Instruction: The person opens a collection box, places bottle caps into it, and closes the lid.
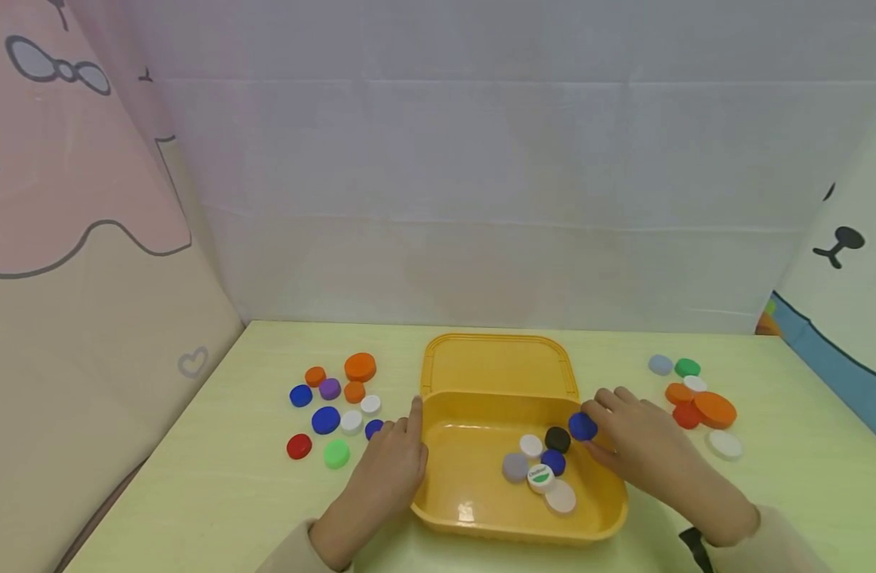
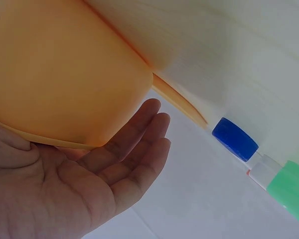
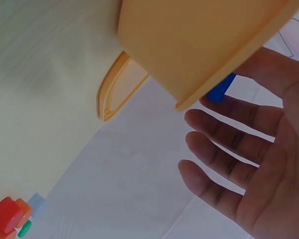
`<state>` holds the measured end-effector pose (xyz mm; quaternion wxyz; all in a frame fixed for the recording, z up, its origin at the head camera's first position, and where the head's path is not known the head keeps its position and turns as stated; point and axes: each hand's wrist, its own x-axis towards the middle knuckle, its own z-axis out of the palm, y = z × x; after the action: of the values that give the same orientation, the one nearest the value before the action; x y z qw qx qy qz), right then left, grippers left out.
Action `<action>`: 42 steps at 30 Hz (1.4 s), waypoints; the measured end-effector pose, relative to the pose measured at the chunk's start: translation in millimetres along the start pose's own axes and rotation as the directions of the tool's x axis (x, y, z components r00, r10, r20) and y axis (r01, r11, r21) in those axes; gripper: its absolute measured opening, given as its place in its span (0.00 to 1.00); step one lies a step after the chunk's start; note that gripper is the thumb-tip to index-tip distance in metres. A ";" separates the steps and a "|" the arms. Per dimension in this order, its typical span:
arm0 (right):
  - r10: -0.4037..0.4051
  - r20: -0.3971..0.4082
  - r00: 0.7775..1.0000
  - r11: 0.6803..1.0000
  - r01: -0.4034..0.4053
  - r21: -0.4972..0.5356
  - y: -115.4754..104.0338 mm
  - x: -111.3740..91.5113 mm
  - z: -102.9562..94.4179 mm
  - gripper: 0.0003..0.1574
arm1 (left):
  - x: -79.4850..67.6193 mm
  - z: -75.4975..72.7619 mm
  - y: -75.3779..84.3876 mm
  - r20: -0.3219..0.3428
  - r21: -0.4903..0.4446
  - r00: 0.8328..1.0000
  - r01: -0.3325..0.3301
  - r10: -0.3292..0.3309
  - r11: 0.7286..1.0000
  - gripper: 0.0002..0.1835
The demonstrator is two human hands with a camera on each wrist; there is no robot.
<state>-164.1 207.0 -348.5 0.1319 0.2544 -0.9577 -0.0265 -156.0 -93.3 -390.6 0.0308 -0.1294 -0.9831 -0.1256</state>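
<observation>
Head view: yellow box [image 1: 466, 477], my landmark. Six caps inside, mostly in its right half: one black cap [image 1: 558, 439], one blue cap [image 1: 553, 462], one grey cap [image 1: 515, 467], two plain pale caps [image 1: 561, 496], one white cap with green print [image 1: 541, 477]. Lid [image 1: 498, 366], one, right behind the box. Left of box, 11 caps: three orange [image 1: 360, 367], three blue [image 1: 326, 420], two white [image 1: 352, 422], one purple [image 1: 329, 388], one red [image 1: 299, 446], one light green [image 1: 336, 454]. Right of box, seven: two orange [image 1: 714, 410], two white [image 1: 726, 444], one red [image 1: 687, 415], one green [image 1: 687, 367], one pale blue-grey [image 1: 660, 364].

My right hand [image 1: 641, 442] has the held blue cap [image 1: 583, 426] pinched, thumb plus index, at the box's rear right corner; can't tell if the cap touches the wall. Forearm comes in from front right. My left hand [image 1: 391, 458] is on the box's left side, index straight along the rim; not clamped on any cap.

Left wrist view: palm toward camera, three fingers nearly straight, side by side, beside the box's outer wall. Thumb hidden. Three caps beyond the box: blue, white, green.

Right wrist view: pinch at the box rim, cap partly hidden by it. My other three fingers are spread, slightly bent, outside the box. Small cap cluster well apart from the box.
</observation>
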 end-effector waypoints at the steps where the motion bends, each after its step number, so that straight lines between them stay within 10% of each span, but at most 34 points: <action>1: -0.007 0.000 1.000 1.000 0.007 0.002 -1.1 -0.7 0.8 0.19 | -0.2 -0.1 0.2 -0.001 0.000 1.000 -0.001 0.001 1.000 0.29; 42: -0.026 0.143 0.989 0.999 0.031 -0.031 -11.4 -4.1 21.1 0.18 | 0.7 0.2 0.0 0.021 -0.005 0.999 0.025 -0.025 1.000 0.29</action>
<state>-160.8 198.7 -371.1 0.0669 0.2632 -0.9604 -0.0623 -156.7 -93.1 -390.7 0.0185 -0.1186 -0.9846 -0.1274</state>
